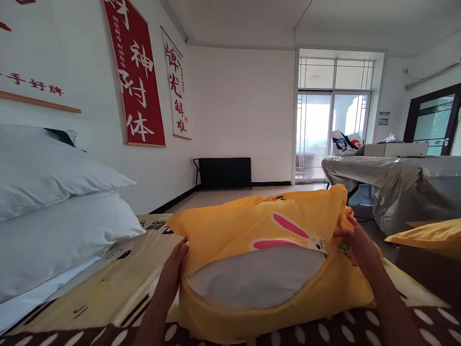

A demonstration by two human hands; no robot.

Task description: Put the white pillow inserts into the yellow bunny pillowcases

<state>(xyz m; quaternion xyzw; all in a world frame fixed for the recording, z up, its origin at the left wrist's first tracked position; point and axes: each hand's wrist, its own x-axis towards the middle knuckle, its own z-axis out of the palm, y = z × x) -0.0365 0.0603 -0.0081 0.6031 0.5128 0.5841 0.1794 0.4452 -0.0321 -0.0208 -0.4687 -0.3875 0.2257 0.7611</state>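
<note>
In front of me a yellow pillowcase point(223, 230) with a printed rabbit lies around a white pillow point(255, 278). Its opening faces me and gapes, so the pillow's white side shows through. My left hand point(175, 259) grips the case's left edge, its fingertips partly hidden by the fabric. On the other end, my right hand point(360, 245) has its fingers closed on the cloth near the upper right corner. Both forearms reach in from the bottom of the view.
White pillows point(65, 235) are stacked at the left. More yellow fabric point(432, 235) lies on a box at the right. Underneath is a pale printed sheet point(108, 283), with brown white-spotted cloth point(320, 334) nearest me. A plastic-covered table point(392, 178) stands behind.
</note>
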